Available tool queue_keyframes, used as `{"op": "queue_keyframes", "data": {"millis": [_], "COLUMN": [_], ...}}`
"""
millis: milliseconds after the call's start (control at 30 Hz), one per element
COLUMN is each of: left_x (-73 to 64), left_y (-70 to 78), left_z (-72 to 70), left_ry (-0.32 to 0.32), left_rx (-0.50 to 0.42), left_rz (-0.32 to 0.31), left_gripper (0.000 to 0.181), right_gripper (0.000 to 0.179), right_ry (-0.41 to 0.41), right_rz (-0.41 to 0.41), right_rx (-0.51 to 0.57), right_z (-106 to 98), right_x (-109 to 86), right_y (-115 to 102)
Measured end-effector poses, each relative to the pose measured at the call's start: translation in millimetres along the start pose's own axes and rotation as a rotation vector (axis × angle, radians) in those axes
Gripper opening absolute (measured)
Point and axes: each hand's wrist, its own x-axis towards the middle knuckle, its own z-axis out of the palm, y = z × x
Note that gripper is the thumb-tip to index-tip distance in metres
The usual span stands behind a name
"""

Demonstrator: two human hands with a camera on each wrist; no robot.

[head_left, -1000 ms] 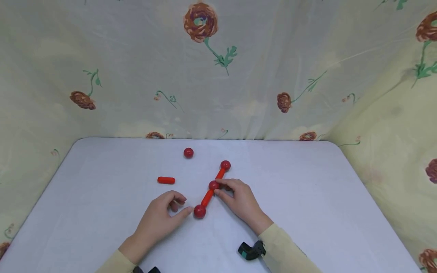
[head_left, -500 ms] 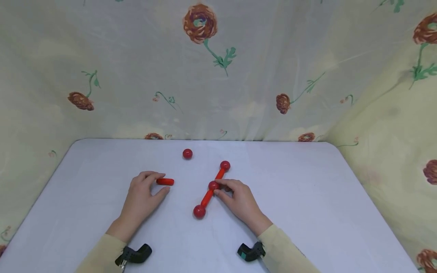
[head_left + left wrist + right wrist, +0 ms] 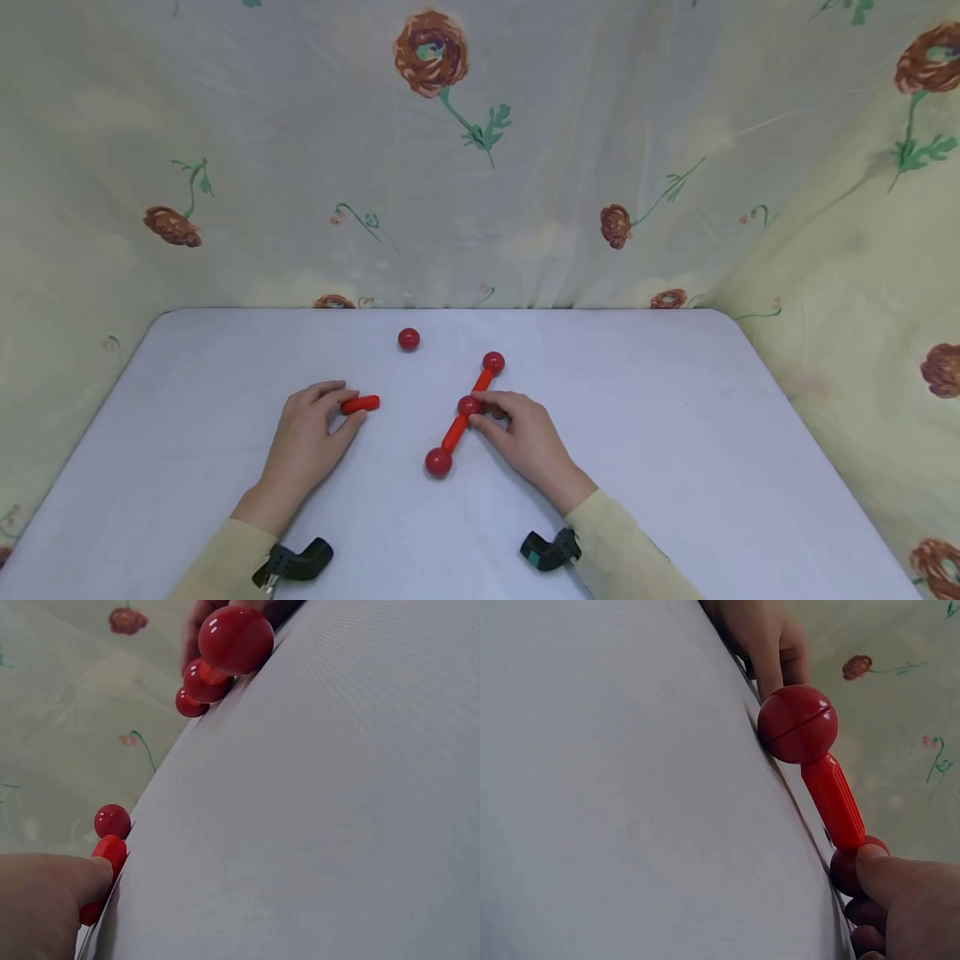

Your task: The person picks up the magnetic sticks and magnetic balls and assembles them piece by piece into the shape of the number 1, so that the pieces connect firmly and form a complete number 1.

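Flowers [image 3: 431, 54] dot fabric [image 3: 300, 117] behind white table [image 3: 675, 433]; left hand [image 3: 305, 433] pinches rod [image 3: 363, 404], right hand [image 3: 531, 437] middle ball [image 3: 468, 406].

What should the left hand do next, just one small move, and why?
Probably lift the loose red rod: it lies apart from the joined piece, the left hand seems to pinch it, and the right hand holds that piece's middle ball.

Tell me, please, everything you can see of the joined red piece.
The joined piece is three glossy dark-red balls linked by two brighter rods, plastic-looking; the near rod is ridged, the near ball seamed. It lies on the white table, slanting away to the right. The right hand pinches the middle ball.
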Motion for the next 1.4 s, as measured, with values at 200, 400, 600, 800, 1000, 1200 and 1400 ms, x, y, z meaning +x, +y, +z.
{"op": "queue_keyframes", "data": {"millis": [200, 400, 600, 800, 1000, 1200, 1400], "left_x": [0.8, 1.8, 1.0, 1.5, 1.6, 0.9, 0.7], "left_y": [-4.1, -2.1, -0.4, 1.0, 0.8, 1.8, 1.7], "left_z": [2.3, 1.1, 1.1, 0.4, -0.2, 0.0, 0.2], "left_ry": [0.012, 0.011, 0.019, 0.019, 0.012, 0.009, 0.017], "left_rx": [-0.004, 0.007, 0.004, 0.012, 0.019, 0.015, 0.018], "left_rz": [-0.004, -0.02, -0.026, -0.02, -0.03, -0.035, -0.025], "left_gripper": [0.031, 0.029, 0.027, 0.028, 0.028, 0.026, 0.028], "right_gripper": [0.034, 0.033, 0.033, 0.034, 0.035, 0.035, 0.035], "right_ry": [-0.019, -0.027, -0.036, -0.047, -0.056, -0.049, -0.023], "right_rz": [0.003, -0.002, -0.004, 0.025, 0.045, 0.058, 0.059], "right_rx": [-0.006, -0.035, -0.065, -0.087, -0.057, -0.032, -0.013], "right_z": [-2, -6, -9, -10, -10, -8, -4], "right_x": [4.6, 12.0, 19.8, 30.2, 39.7, 42.7, 41.3], "right_y": [-1, -4, 0, 5, 7, 10, 14]}}
